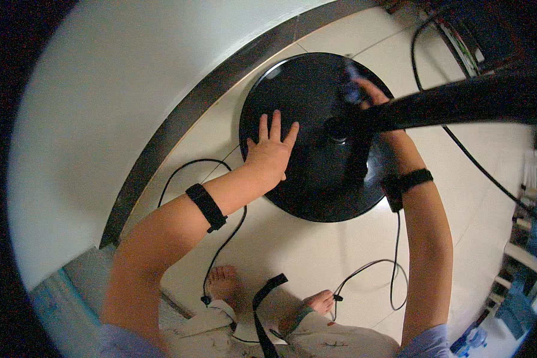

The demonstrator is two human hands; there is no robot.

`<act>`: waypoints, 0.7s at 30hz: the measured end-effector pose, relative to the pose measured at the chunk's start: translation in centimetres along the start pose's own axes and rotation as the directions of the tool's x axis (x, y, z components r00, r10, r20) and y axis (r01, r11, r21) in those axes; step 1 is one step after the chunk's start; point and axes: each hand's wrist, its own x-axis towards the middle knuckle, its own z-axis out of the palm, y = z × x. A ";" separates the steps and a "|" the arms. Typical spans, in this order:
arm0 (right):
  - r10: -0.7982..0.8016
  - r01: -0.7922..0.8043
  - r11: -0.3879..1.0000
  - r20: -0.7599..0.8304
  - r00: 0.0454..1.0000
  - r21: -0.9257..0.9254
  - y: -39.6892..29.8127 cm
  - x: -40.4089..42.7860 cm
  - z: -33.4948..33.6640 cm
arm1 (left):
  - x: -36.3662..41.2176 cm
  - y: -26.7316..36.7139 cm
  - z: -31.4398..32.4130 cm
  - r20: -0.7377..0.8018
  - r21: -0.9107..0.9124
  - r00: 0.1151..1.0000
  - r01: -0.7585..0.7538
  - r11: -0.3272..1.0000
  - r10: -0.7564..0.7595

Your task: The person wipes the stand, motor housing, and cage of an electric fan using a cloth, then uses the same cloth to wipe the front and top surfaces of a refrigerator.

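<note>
A glossy black round base rests on the tiled floor, with a black pole rising from it towards the right of the view. My left hand lies palm down on the left part of the base, fingers spread and holding nothing. Beyond the pole, my right hand reaches over the base's far right part. The pole covers much of that hand. At its fingertips shows a blurred bluish patch; whether this is a cloth or a reflection, I cannot tell.
Black straps circle both forearms, and thin cables trail from them. A thicker black cable crosses the floor at right. The white wall with dark skirting curves along the left. Shelving stands at right. My bare feet are below.
</note>
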 end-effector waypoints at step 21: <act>0.013 0.050 0.909 0.146 0.989 -0.414 -1.6 5.6 -1.4 | -0.7 0.3 1.0 -0.106 0.051 0.994 -0.014 0.999 0.020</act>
